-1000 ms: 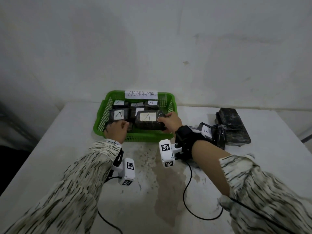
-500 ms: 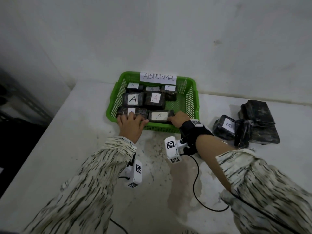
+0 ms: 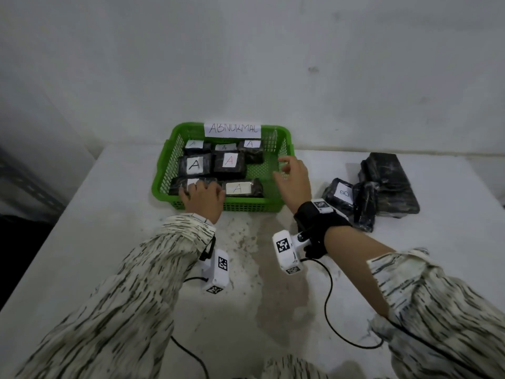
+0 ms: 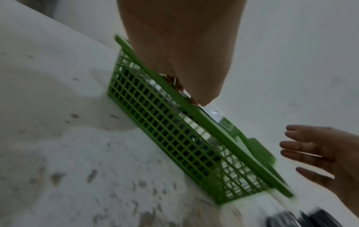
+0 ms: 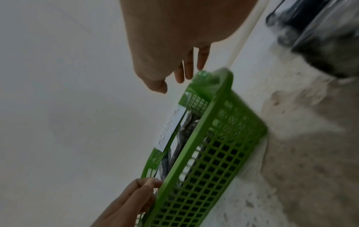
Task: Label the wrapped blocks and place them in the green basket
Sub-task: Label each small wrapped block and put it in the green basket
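Presently, item one: the green basket stood on the white table against the wall, a paper sign reading "ABNORMAL" fixed to its far rim. Contents: seven wrapped blocks in three rows, each dark and film-covered, each bearing a white label. Back row, three small blocks, the rightmost marked "A". Middle row, two: one with a black "A", one with a red "A". Front row, two: a near-right block marked "A", and a near-left block whose label was largely covered.

Item two: the left hand reached over the basket's near rim and rested on the near-left block, fingers bent down onto it; whether they gripped it could not be told from the head or wrist views.

Item three: the right hand hovered above the basket's right side, fingers spread and relaxed, holding nothing, clear of the blocks.

Item four: outside the basket, to its right on the table, a block labelled "B", a narrow dark block just beside it, and a stack of larger dark blocks behind.

Item five: black cables ran from both wrist cameras across the stained tabletop.
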A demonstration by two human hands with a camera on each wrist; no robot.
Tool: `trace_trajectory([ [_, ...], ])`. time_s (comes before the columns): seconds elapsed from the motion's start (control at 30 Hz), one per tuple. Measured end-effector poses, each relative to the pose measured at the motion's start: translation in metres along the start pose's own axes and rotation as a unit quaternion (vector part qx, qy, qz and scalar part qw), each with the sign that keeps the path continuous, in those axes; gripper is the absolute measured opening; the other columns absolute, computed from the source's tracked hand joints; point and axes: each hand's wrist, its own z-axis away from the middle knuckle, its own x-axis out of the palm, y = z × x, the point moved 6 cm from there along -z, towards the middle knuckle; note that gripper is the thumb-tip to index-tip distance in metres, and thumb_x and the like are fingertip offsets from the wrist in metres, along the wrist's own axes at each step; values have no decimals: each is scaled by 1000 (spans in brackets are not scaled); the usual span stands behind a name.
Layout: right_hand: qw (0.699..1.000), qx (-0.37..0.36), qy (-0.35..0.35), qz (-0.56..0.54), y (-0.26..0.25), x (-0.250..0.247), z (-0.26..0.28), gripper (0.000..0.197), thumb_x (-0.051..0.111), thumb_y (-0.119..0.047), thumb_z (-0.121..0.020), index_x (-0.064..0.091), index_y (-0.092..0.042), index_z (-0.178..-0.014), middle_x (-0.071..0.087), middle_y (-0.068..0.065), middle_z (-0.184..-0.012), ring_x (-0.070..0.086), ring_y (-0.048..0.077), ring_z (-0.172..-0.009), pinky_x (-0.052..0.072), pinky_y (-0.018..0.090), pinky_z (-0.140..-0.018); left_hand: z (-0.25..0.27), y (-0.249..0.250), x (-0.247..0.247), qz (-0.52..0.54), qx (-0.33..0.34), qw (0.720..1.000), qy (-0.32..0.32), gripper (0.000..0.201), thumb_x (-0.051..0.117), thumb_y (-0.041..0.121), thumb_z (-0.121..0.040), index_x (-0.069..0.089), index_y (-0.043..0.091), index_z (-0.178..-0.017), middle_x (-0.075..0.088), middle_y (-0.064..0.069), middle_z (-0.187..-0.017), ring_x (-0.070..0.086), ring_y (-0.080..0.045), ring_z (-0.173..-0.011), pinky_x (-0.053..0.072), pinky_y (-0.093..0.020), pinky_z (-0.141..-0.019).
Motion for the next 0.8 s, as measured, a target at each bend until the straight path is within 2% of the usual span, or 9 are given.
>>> trace_trajectory([
  [0.1, 996, 16, 79, 35, 21, -45, 6, 31, 59, -14, -85, 56, -11, -116, 55, 13, -108, 49, 28, -104, 40, 40, -88, 11, 53, 2, 47, 72, 996, 14, 30, 39, 36, -97, 57, 19, -115, 48, -11, -122, 39, -31, -121, 16, -44, -110],
  [0.23, 980, 115, 116, 111, 65, -96, 16, 39, 57, -18, -86, 53, -13, -125, 48, 16, -125, 41, 34, -119, 34, 38, -94, 29, 133, 18, 83, 175, 981, -24, 42, 42, 39, -96, 45, 20, -133, 43, -11, -133, 35, -27, -128, 17, -40, -112],
  [0.4, 947, 247, 96, 181, 124, -129, 34, 52, 60, -28, -87, 42, -15, -134, 35, 20, -137, 33, 38, -127, 30, 44, -104, 43, 186, 48, 55, 172, 978, -102, 67, 37, 47, -96, 11, 18, -150, 10, -11, -157, 8, -27, -145, -1, -46, -116],
  [0.5, 938, 287, 79, 180, 146, -132, 40, 60, 64, -26, -85, 37, -14, -137, 30, 20, -140, 30, 39, -128, 33, 47, -103, 45, 188, 62, -11, 175, 976, -126, 74, 31, 53, -95, 2, 15, -151, -7, -10, -158, -2, -26, -146, -6, -47, -116],
  [0.6, 935, 308, 75, 158, 160, -129, 42, 67, 67, -23, -84, 31, -11, -139, 27, 22, -141, 31, 40, -128, 38, 50, -101, 47, 185, 63, -27, 188, 974, -126, 103, -4, 78, -70, 1, 13, -151, -6, -11, -158, -1, -26, -146, -4, -46, -116],
  [0.63, 934, 319, 74, 142, 165, -128, 42, 69, 68, -23, -84, 29, -10, -139, 27, 23, -141, 34, 41, -127, 39, 51, -100, 46, 185, 67, -24, 194, 972, -133, 109, -10, 76, -63, 5, 13, -151, -2, -12, -158, 3, -27, -146, -1, -46, -116],
  [0.73, 929, 357, 60, 79, 177, -121, 42, 77, 70, -19, -82, 21, -7, -141, 35, 26, -138, 44, 44, -121, 41, 48, -96, 43, 189, 53, -36, 186, 977, -96, 96, -4, 69, -81, 43, 9, -140, 35, -21, -147, 42, -36, -132, 31, -59, -105],
  [0.77, 929, 361, 57, 66, 180, -120, 42, 76, 70, -19, -81, 22, -6, -139, 40, 27, -135, 47, 45, -119, 42, 47, -94, 43, 191, 50, -40, 195, 975, -98, 92, 0, 70, -83, 42, 11, -140, 34, -21, -148, 41, -36, -133, 31, -58, -105],
  [0.8, 931, 357, 58, 53, 182, -120, 40, 74, 69, -20, -81, 24, -5, -137, 46, 27, -130, 50, 44, -116, 44, 45, -92, 43, 190, 53, -43, 191, 972, -127, 86, 9, 70, -85, 29, 14, -146, 19, -17, -155, 26, -33, -141, 19, -55, -112],
])
